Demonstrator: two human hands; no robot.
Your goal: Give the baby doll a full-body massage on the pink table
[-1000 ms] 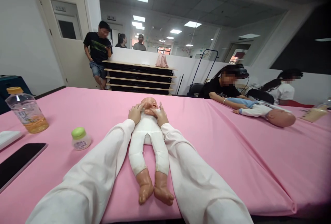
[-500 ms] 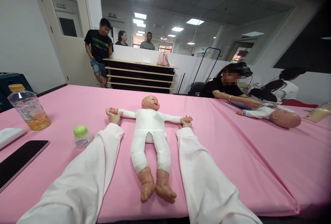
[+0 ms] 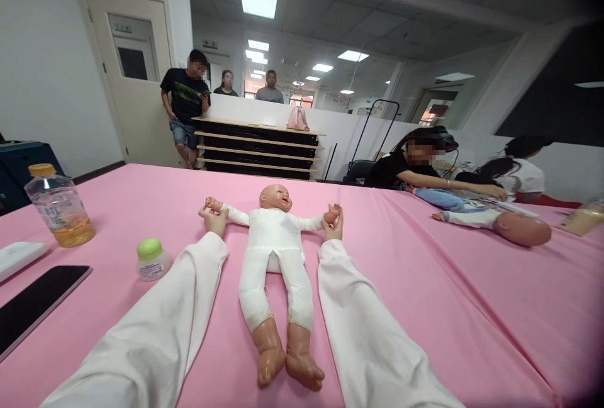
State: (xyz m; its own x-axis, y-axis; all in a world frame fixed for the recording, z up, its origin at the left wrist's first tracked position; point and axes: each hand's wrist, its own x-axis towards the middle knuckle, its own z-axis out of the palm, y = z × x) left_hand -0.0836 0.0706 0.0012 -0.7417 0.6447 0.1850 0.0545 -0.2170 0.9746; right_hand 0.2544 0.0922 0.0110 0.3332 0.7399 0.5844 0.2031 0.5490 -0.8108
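A baby doll (image 3: 274, 232) with a white cloth body lies on its back on the pink-covered table (image 3: 387, 282), its feet toward me and both arms spread sideways. My left hand (image 3: 216, 221) is closed around the doll's hand and wrist on the left side of the view. On the other side, my right hand (image 3: 333, 229) grips the doll's other hand, which is lifted a little off the cloth. The doll's legs lie straight and slightly apart between my sleeved forearms.
Left of my arm stand a green-lidded jar (image 3: 152, 259) and a bottle of amber liquid (image 3: 61, 207), near a black phone (image 3: 40, 304) and a white box (image 3: 21, 258). At the right, a seated person (image 3: 418, 163) handles another doll (image 3: 519, 227). Other people are farther back.
The doll's hands have been raised and drawn slightly inward by my hands, most clearly on the right. The whole view has tilted up a little. The co-worker's hand has moved right.
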